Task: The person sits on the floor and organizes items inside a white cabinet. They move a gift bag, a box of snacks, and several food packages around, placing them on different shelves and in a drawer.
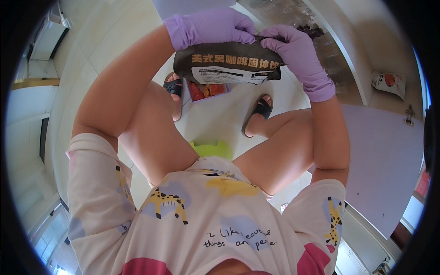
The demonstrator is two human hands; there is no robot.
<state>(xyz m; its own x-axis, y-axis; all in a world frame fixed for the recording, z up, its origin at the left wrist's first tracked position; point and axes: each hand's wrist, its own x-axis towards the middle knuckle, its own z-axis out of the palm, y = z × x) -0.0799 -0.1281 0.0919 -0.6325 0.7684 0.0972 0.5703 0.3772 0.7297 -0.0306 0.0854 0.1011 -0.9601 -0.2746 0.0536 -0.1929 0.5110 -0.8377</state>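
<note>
Both hands wear purple gloves and hold a dark bag (233, 62) of black coffee drink powder, its printed face turned towards me. My left hand (220, 29) grips the top edge near the middle. At the bag's upper right, my right hand (292, 48) pinches the same edge, with the two hands' fingertips close together. Whether the bag's top is sealed cannot be told. Below the bag, partly covered by it, a purple-rimmed box (210, 99) with red and orange packets (216, 90) stands on the floor between my feet.
At the right is a cabinet (364, 86) with its door (378, 154) swung out and a white packet (389, 83) inside. Clear glassware-like items (321, 51) and a dark object (311, 31) lie farther up in it. A green stool (213, 149) shows beneath me.
</note>
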